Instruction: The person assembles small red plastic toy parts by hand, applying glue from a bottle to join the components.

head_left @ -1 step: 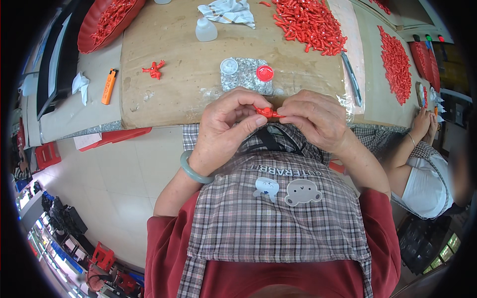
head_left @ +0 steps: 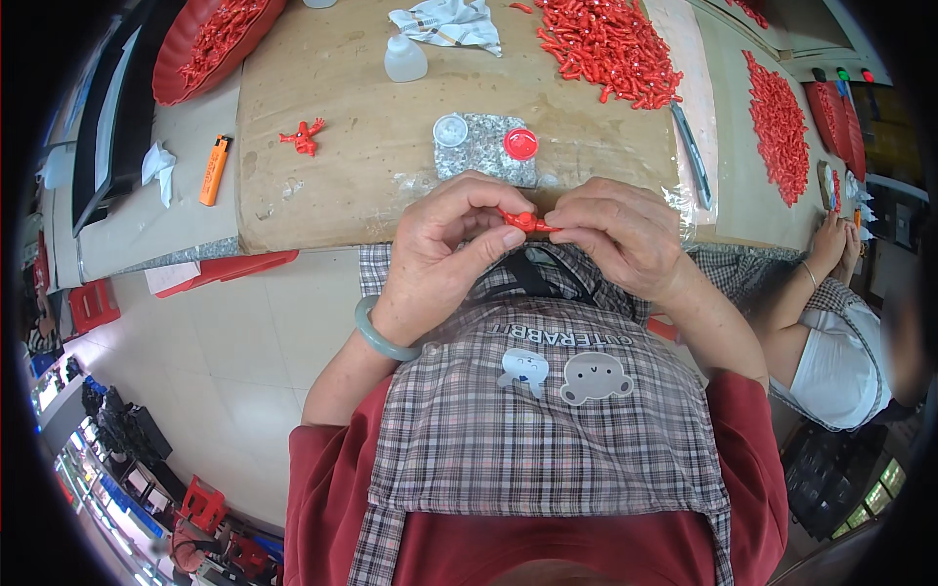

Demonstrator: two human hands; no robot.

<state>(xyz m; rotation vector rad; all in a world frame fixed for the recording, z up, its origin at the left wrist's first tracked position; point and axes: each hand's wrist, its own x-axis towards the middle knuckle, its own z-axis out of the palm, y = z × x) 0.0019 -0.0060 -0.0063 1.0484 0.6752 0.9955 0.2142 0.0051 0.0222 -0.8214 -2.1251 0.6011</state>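
Between my two hands, just over the table's near edge, is a small red toy figure (head_left: 528,222). My left hand (head_left: 451,227) pinches its body between thumb and fingers. The fingertips of my right hand (head_left: 622,232) close on the figure's other end; they cover which part it is. Just beyond my hands lies a speckled grey slab (head_left: 484,168) bearing a small clear cup (head_left: 450,131) and a red-filled cup (head_left: 521,145). Another red figure (head_left: 303,137) with its limbs spread lies on the cardboard to the left.
A heap of small red parts (head_left: 611,54) covers the far right, beside a pen-like tool (head_left: 692,156). Farther back stand a squeeze bottle (head_left: 405,59) and a cloth (head_left: 449,21). An orange cutter or lighter (head_left: 214,171) and red bowl (head_left: 171,73) lie left. A co-worker's hands (head_left: 835,239) are at right.
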